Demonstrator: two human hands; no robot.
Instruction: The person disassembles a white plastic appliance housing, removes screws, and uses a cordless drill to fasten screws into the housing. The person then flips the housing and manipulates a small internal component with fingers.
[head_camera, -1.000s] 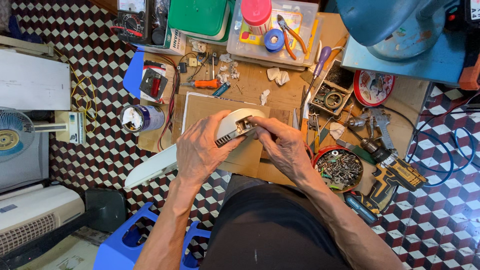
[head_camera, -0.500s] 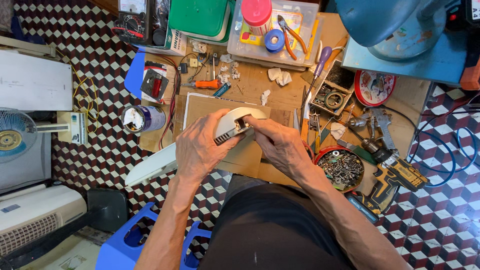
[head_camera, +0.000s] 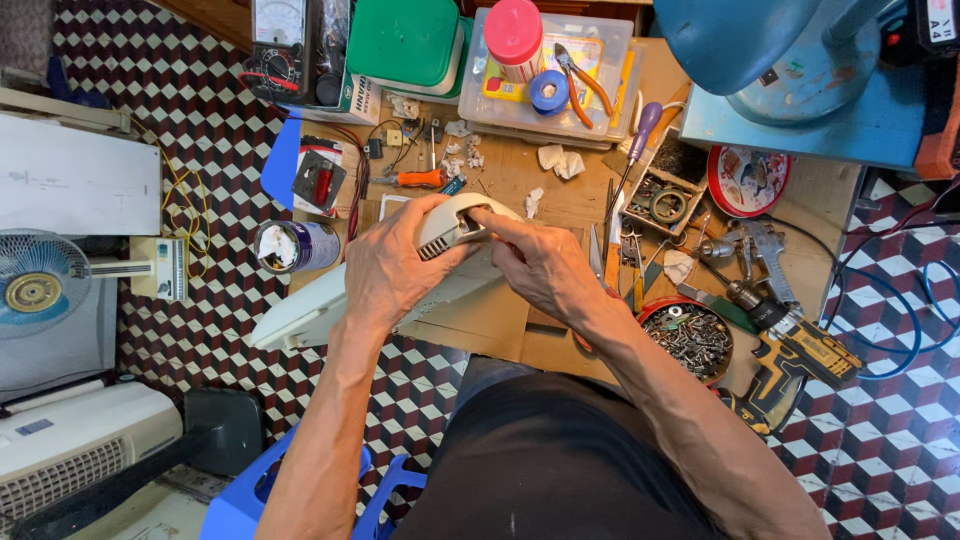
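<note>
A long white plastic appliance housing (head_camera: 300, 315) with a vented, rounded end (head_camera: 450, 222) lies across the wooden workbench (head_camera: 500, 180) and juts out past its left edge. My left hand (head_camera: 395, 265) grips the housing near the vented end. My right hand (head_camera: 535, 262) touches that rounded end from the right, fingers pinched at an opening in it. Whatever the fingertips hold is hidden.
Around the hands: an orange-handled screwdriver (head_camera: 415, 179), a tin can (head_camera: 290, 246), a red bowl of screws (head_camera: 690, 335), a cordless drill (head_camera: 790, 360), pliers and tape on a clear box (head_camera: 550, 85), a multimeter (head_camera: 285, 45). Left on the chequered floor stand a fan (head_camera: 40, 290) and white units.
My right hand's fingers have shifted slightly on the rounded end of the housing. My left hand keeps its grip in the same place.
</note>
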